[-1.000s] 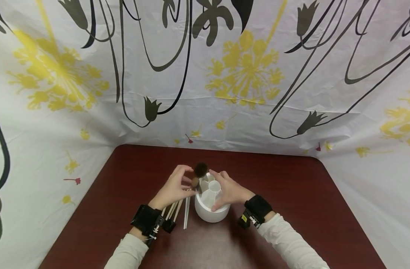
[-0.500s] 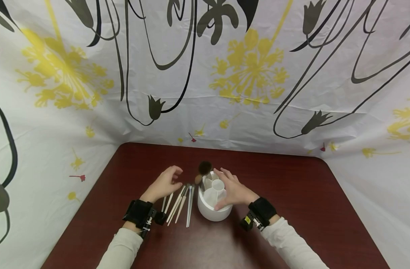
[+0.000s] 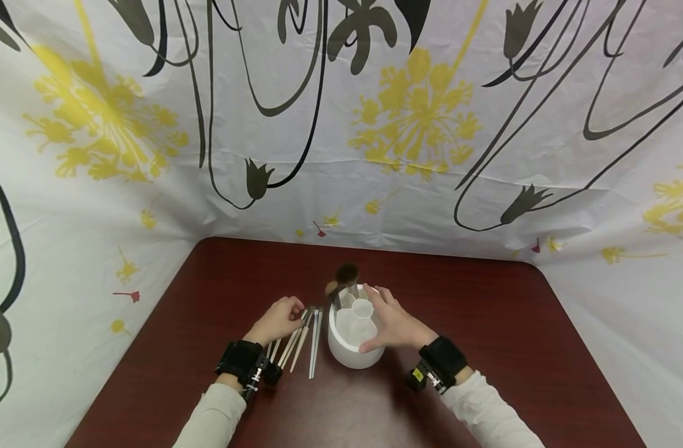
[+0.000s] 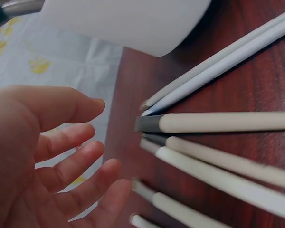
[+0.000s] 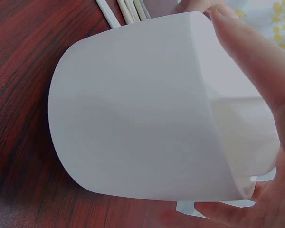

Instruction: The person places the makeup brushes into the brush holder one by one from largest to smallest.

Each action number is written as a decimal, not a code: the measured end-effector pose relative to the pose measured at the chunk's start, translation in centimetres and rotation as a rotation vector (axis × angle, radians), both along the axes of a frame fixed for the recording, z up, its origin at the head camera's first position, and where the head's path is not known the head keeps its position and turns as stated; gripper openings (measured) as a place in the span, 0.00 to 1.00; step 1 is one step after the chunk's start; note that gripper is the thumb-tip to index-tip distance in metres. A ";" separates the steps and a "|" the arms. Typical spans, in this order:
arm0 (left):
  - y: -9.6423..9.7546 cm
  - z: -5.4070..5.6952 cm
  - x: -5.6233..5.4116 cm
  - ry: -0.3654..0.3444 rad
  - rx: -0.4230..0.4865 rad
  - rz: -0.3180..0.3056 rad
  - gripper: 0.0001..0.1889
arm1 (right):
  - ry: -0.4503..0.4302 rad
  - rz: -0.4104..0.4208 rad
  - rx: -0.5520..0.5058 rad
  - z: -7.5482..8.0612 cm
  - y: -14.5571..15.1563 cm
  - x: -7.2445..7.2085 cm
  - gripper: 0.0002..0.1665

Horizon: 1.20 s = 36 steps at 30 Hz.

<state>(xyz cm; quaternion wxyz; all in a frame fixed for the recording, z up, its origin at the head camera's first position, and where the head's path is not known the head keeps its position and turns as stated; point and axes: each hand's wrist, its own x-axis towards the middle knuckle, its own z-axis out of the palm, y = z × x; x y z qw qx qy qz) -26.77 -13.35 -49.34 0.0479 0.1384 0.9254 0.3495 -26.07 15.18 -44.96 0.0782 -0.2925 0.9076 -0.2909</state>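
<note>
Fingers apart and relaxed, my left hand (image 3: pixel 277 320) hovers over the tips of several thin brushes (image 4: pixel 213 190) with pale handles, holding nothing. These brushes lie side by side on the table, left of a round white brush holder (image 3: pixel 353 358) with inner compartments. My right hand (image 3: pixel 394 320) grips the holder's rim from the right, thumb (image 5: pixel 256 57) at the near side and fingers across the far side. A large dark fluffy makeup brush (image 3: pixel 347 274) and a smaller tan-tipped brush (image 3: pixel 331 287) stand in the holder's left compartments, bristles up.
The dark red wooden table (image 3: pixel 459 373) carries everything. A white cloth (image 3: pixel 408 205) with flower prints hangs behind and along the sides. Black camera straps (image 3: pixel 442 361) sit on both wrists.
My left hand has withdrawn from the brushes in the holder, first leftward, then down over the thin brushes. The right hand stays at the holder.
</note>
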 end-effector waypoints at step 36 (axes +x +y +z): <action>3.4 -2.8 -0.4 0.120 -0.028 -0.058 0.14 | -0.161 0.045 -0.046 0.7 0.2 -1.8 0.72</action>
